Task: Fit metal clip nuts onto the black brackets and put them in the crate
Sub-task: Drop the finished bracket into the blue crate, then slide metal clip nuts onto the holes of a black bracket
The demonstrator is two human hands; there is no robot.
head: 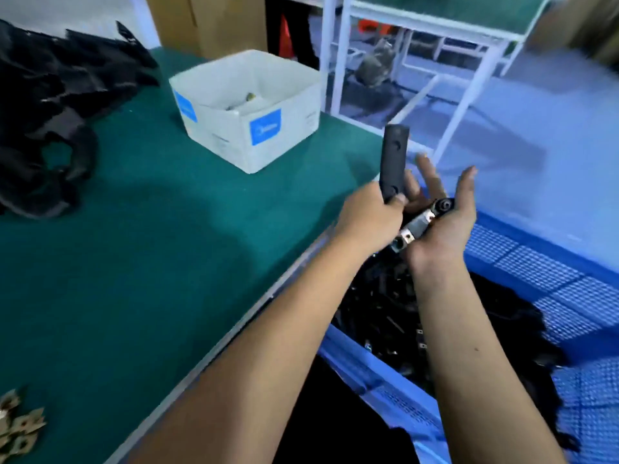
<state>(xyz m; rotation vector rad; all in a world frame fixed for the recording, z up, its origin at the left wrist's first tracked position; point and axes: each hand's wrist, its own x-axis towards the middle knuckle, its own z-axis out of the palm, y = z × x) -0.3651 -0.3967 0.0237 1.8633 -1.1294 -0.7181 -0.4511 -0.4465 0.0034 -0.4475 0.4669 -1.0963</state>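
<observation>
Beside the blue crate (522, 262) ran a workbench (167, 249) topped with green felt-like matting and edged in pale metal. Farther from the crate, on that matting, sat a white cardboard box (248, 108) with blue labels, a few small metal pieces at its bottom. Farthest from the crate on the bench lay a heap of loose black brackets (50, 105), and a scatter of metal clip nuts (20, 426), flat and square-holed, lay at the bench's near corner. Beyond the crate stood a white-framed table (435, 31) on a pale floor.

Both bare forearms reached out over the crate's latticed plastic walls, above a dark pile of finished brackets (385, 316) inside. The left hand (371, 216) gripped a smooth, matte black bracket (394, 162) by its lower end, holding it upright. The right hand (445, 226) lay palm-up, fingers spread and straight, cradling another bracket (422, 222) with shiny clip nuts fitted on it. The picture was blurred by motion.
</observation>
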